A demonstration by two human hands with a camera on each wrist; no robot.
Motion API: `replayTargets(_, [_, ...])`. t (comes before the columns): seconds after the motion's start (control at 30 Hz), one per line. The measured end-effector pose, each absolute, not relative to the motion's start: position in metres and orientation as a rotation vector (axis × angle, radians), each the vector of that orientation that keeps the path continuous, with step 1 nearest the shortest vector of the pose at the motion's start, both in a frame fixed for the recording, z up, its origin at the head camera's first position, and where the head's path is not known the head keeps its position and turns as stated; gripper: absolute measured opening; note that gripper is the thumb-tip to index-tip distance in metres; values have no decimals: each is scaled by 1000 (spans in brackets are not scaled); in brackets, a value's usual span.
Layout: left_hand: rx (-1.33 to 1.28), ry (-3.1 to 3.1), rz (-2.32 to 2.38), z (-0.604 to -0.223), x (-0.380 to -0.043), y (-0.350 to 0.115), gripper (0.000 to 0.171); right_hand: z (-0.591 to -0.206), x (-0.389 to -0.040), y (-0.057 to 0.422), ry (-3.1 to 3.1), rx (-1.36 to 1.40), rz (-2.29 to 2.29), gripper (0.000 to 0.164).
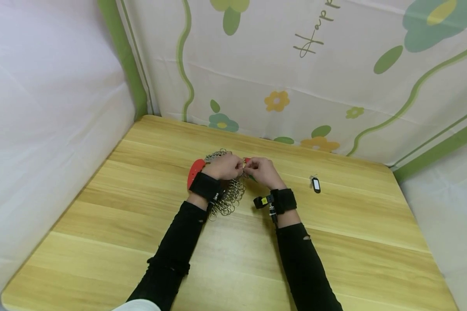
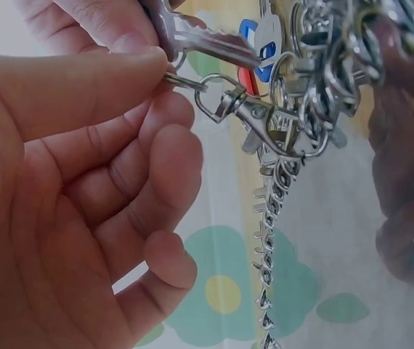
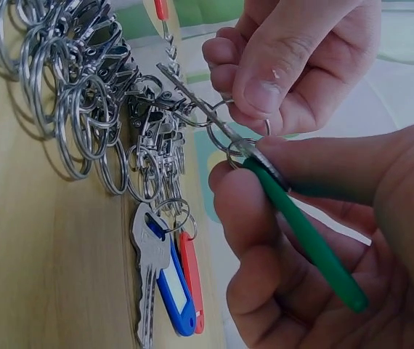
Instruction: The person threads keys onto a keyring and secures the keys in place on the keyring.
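My left hand (image 1: 227, 166) pinches a metal split ring (image 2: 185, 81) between thumb and forefinger, its other fingers loosely bent. The ring hangs on a silver swivel clasp (image 2: 254, 120), one of several in a row. Close beside it, my right hand (image 1: 262, 170) pinches a key (image 3: 207, 109) with a green key tag (image 3: 309, 240) by its small ring. The key's blade crosses the split ring in the right wrist view. Below the clasps hang another key (image 3: 149, 262), a blue key tag (image 3: 172, 294) and a red key tag (image 3: 191, 280).
Several clasps with split rings (image 1: 229, 201) spread on the wooden table (image 1: 233, 268) under my left wrist. A red rounded object (image 1: 196, 173) lies left of that wrist, partly covered. A black key tag with a white label (image 1: 316, 185) lies to the right. A patterned curtain (image 1: 249, 73) stands behind.
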State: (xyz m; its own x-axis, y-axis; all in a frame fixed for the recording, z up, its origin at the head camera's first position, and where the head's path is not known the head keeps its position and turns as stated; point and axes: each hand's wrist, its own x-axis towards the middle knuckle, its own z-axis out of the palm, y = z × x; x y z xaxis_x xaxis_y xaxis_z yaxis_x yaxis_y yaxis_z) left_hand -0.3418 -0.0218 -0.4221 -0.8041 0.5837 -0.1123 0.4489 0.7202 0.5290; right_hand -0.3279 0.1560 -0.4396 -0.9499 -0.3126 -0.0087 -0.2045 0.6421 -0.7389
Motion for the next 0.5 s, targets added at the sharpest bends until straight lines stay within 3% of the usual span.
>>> replayTargets(0.5, [823, 2670, 700, -422, -341, -21, 29, -440, -327, 157, 2719, -414, -1205, 10])
